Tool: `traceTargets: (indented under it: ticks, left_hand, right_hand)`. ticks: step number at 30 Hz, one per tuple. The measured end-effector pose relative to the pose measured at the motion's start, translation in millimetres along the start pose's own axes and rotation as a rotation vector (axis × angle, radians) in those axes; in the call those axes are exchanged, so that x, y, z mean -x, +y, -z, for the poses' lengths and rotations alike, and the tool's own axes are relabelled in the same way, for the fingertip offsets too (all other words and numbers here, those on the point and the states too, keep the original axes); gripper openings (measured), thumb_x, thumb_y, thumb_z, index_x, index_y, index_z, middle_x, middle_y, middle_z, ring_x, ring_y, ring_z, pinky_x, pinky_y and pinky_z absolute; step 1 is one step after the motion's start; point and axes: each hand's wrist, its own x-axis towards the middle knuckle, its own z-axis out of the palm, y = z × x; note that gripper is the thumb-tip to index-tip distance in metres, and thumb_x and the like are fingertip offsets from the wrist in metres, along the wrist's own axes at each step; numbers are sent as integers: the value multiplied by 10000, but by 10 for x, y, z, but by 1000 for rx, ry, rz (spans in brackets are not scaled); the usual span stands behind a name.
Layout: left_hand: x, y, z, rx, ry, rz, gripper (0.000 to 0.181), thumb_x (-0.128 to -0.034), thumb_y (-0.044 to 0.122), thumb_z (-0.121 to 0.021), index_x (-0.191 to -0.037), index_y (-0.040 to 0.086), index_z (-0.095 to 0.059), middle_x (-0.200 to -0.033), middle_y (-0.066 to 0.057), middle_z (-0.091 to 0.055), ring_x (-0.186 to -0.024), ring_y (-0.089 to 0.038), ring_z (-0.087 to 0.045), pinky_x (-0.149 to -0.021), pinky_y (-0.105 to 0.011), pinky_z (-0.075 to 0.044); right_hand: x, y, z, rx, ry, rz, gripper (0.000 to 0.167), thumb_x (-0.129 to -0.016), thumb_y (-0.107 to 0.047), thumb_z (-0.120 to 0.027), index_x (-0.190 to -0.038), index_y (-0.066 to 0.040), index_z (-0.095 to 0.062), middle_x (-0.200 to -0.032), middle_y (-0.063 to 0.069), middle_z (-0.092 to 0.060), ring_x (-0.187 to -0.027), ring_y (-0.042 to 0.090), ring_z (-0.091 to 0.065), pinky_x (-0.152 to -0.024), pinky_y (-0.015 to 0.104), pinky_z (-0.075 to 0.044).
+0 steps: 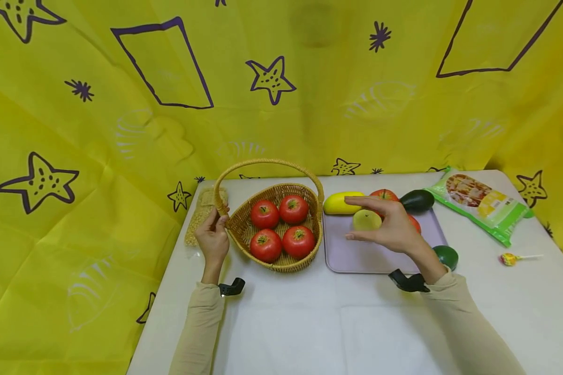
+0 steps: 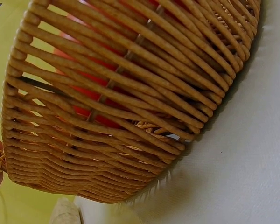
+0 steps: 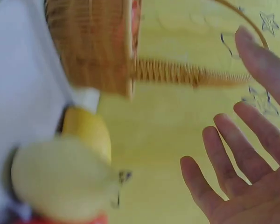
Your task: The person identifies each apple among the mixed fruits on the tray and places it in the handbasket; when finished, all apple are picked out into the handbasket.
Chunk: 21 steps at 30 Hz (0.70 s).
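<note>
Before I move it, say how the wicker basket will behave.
The wicker basket should stay stiff, given its close weave. Its round red apples might roll. Lifted by one end of its handle, where the left hand grips, it could tip.

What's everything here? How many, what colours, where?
basket: one, tan, left of tray
basket fruits: four, red, inside
tray: one, lilac, on table
long fruit: one, yellow, on tray
round fruit: one, greenish, on tray
red fruits: two visible, on tray
green fruits: two, dark, tray's right
packet: one, green-white, table's right
lollipop: one, multicoloured, near packet
bag: one, beige, table's left
table: one, white, beneath
backdrop: one, yellow, behind
cameras: two, black, wrists
sleeves: two, beige, forearms
left hand: one, holding basket
right hand: one, above tray
</note>
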Motion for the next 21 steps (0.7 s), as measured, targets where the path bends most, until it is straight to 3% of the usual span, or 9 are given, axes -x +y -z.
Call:
traceTargets:
  ticks: [5,10,15,18,21]
  left_hand:
    - [1,2,1,-15,7,-9,373,-934,-189,-661,-1305,-147,-667,-1124,-442,-687,-1043,-178,-780,-910,-142,-599]
    - [1,21,-5,-26,5,14,379,-943,-174,-661,-1318,-118,-674,-1133,-416,-701,-1049,-130,-769,-908,-136,-596]
    - [14,23,-5,-47,9,20,404,-933,-196,-656,-1327,-111,-668,-1142,-376,-723,-1078,-225,-772,-902,-117,-588]
    - [15,11,-2,-51,9,18,402,-937,-184,-660,-1330,-97,-675,-1143,-360,-732,-1084,-238,-769,-902,-119,-590]
    - [8,-3,0,-47,6,15,391,-946,-156,-674,-1330,-85,-681,-1144,-347,-738,-1078,-154,-764,-906,-126,-592]
  right_hand:
    - [133,112,282,57,38,-30,896,-590,-86,-1051,-1412,-129,-698,-1425,114,-695,-1330,-97,-497,-1099,51,-365]
    - [273,246,487,110,23,-70,991,-566,-88,-1058,-1469,-140,-652,-1488,115,-647,-1325,-87,-441,-1034,56,-358]
    - [395,392,631,151,-10,-138,1030,-568,-124,-1065,-1497,-128,-621,-1498,126,-633,-1276,-108,-433,-1009,41,-319]
    - [460,482,697,179,-36,-189,1027,-574,-161,-1068,-1495,-110,-616,-1481,132,-637,-1261,-20,-495,-991,62,-350]
    - [507,551,750,214,-66,-213,989,-600,-217,-1063,-1479,-102,-625,-1454,143,-649,-1251,153,-561,-997,130,-423]
